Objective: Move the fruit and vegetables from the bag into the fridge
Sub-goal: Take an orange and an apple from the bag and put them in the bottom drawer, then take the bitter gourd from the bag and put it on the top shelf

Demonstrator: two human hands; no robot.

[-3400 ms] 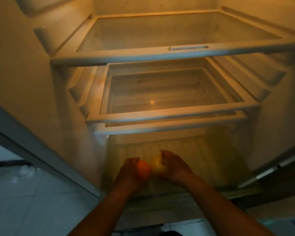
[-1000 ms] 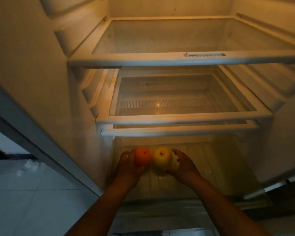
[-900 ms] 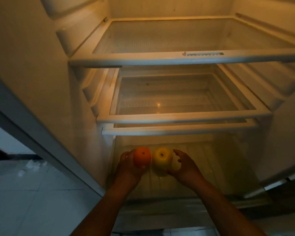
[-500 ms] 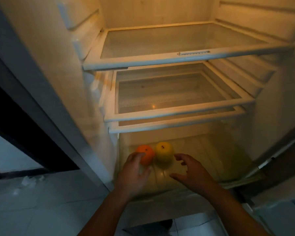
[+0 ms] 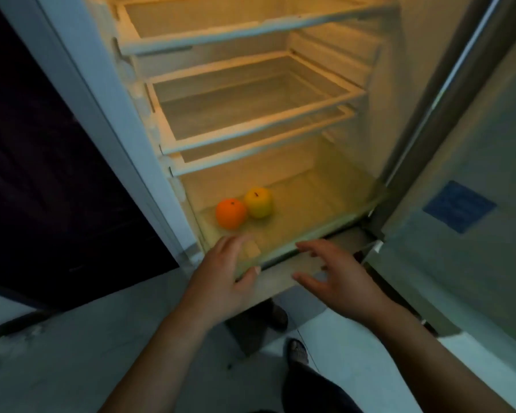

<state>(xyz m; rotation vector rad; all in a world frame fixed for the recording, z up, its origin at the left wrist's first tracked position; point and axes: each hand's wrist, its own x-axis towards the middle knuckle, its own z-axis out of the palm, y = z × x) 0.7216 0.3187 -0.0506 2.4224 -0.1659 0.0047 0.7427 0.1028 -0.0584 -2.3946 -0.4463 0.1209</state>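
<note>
An orange (image 5: 231,213) and a yellow apple (image 5: 258,202) sit side by side, touching, on the floor of the fridge's bottom compartment (image 5: 307,216), toward its left. My left hand (image 5: 225,272) hovers in front of the compartment's front edge, fingers relaxed and empty. My right hand (image 5: 335,278) is further right, also outside the fridge, fingers spread and holding nothing. No bag is in view.
Two white-framed shelves (image 5: 251,123) and a higher one (image 5: 245,28) sit above the fruit. The open fridge door (image 5: 474,189) stands at the right. A dark cabinet (image 5: 48,174) is at the left. My feet (image 5: 295,350) stand on the pale tiled floor.
Both hands let go of the orange and apple and drew back out of the fridge. My view pulled back and tilted, bringing the door and floor into sight.
</note>
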